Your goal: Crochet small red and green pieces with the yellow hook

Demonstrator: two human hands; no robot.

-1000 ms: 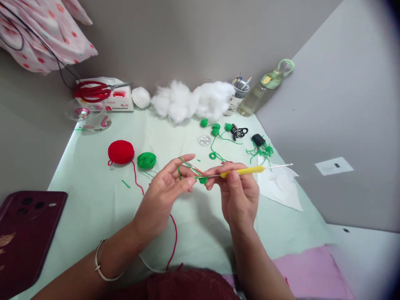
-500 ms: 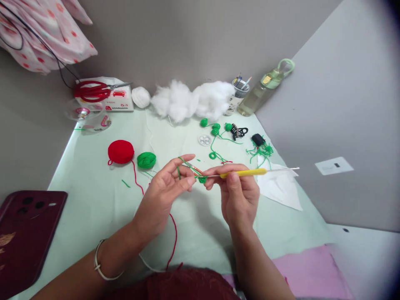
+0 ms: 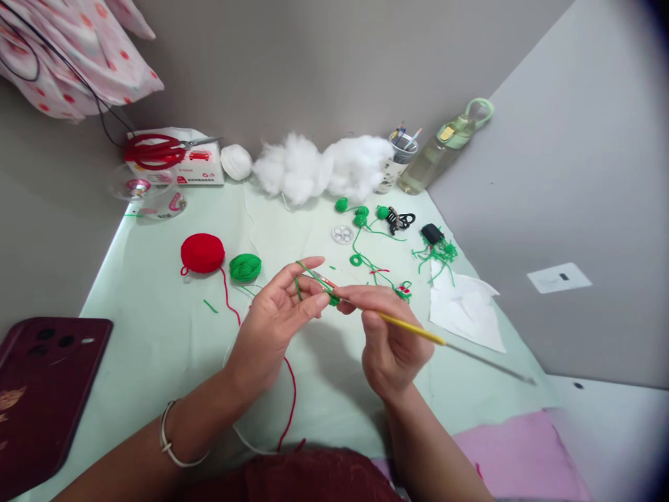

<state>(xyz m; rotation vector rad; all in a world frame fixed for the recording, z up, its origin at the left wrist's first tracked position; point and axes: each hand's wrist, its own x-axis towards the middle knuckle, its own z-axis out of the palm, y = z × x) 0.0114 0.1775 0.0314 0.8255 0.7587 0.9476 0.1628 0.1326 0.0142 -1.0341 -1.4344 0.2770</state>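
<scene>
My left hand [image 3: 277, 314] pinches a small green crochet piece [image 3: 333, 300] between thumb and fingers, with green yarn [image 3: 308, 268] looped over its raised index finger. In my right hand [image 3: 394, 341] is a crochet hook [image 3: 412, 326] with a yellow handle. Its near tip reaches the crochet piece; the other metal end points down to the right. An orange-and-metal rod [image 3: 320, 279] shows behind the left fingers, its kind unclear. A green yarn ball [image 3: 245, 268] and a red yarn ball [image 3: 202, 253] lie to the left.
White stuffing [image 3: 318, 167], red scissors [image 3: 157, 151], a pen cup [image 3: 397, 164] and a bottle [image 3: 439, 153] line the back. Green crocheted pieces [image 3: 360, 216], a black hair claw [image 3: 400, 221] and a tissue [image 3: 465, 314] lie right. A phone [image 3: 49, 390] is at left.
My right hand has tilted the crochet hook, so its far end swings downward, toward me. The right fingers have turned with it. My left hand stays almost still.
</scene>
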